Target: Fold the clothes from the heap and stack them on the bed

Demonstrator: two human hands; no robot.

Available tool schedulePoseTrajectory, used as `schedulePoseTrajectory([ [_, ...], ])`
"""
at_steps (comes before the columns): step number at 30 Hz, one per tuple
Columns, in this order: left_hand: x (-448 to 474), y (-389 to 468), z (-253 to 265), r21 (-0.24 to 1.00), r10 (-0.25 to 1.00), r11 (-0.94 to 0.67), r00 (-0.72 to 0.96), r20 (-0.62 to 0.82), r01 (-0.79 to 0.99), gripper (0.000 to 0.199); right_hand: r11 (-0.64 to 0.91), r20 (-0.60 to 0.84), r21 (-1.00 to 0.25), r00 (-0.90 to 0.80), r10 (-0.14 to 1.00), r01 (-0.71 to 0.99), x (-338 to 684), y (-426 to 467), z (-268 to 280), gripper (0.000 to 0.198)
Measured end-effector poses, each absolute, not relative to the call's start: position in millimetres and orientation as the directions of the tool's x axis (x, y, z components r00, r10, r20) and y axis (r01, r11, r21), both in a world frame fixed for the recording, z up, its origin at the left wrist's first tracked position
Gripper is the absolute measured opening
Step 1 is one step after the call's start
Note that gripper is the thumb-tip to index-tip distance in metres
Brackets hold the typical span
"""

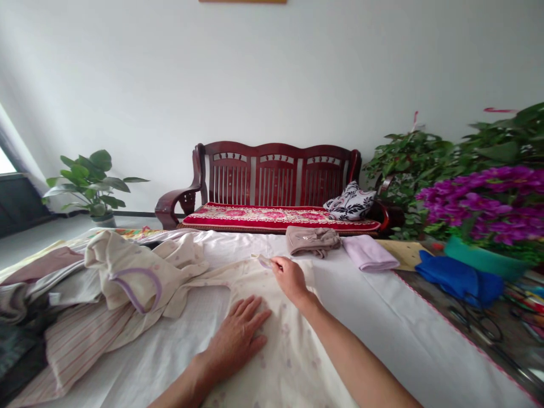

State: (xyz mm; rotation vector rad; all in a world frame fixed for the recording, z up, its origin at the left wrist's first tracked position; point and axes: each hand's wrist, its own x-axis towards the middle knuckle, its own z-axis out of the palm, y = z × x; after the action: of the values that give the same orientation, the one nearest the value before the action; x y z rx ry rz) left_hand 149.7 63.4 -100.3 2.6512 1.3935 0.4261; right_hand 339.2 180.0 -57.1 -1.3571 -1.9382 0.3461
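Head view: a cream long-sleeved top with a faint print [284, 340] lies spread on a white sheet [374, 306], the left hand [242, 334] flat on it, fingers apart and gripping nothing, seemingly to steady the fabric. The right hand [289, 277] pinches its lilac-edged neckline, apparently holding it straight. Rumpled clothes [102, 306] heap at left, while a folded taupe garment [312, 241] and folded lilac cloth [369, 253] sit beyond, probably kept apart for neatness.

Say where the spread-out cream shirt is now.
In the head view, the cream shirt lies lower centre on the white sheet, right of the heaped clothes, with the left hand flat on it and the right hand pinching it.
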Motion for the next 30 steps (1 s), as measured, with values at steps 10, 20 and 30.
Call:
schedulePoseTrajectory([
  [10, 151.4, 62.4, -97.9, 0.24, 0.822, -0.568, 0.531, 0.203, 0.787, 0.054, 0.443, 0.217, -0.259, -0.395, 0.893, 0.858, 372.5, 163.3, -76.8, 0.051],
  [20, 96.2, 113.2, -78.5, 0.492, 0.9, -0.291, 0.059, 0.433, 0.821, 0.036, 0.51, 0.12, -0.189, -0.496, 0.86, 0.839, 395.6, 154.9, -82.6, 0.056],
  [30, 72.1, 192.4, -39.8, 0.119, 0.997, 0.044, -0.035, -0.072, 0.992, 0.031, 0.513, 0.176, -0.177, -0.486, 0.856, 0.84, 396.9, 148.8, -95.3, 0.054],
])
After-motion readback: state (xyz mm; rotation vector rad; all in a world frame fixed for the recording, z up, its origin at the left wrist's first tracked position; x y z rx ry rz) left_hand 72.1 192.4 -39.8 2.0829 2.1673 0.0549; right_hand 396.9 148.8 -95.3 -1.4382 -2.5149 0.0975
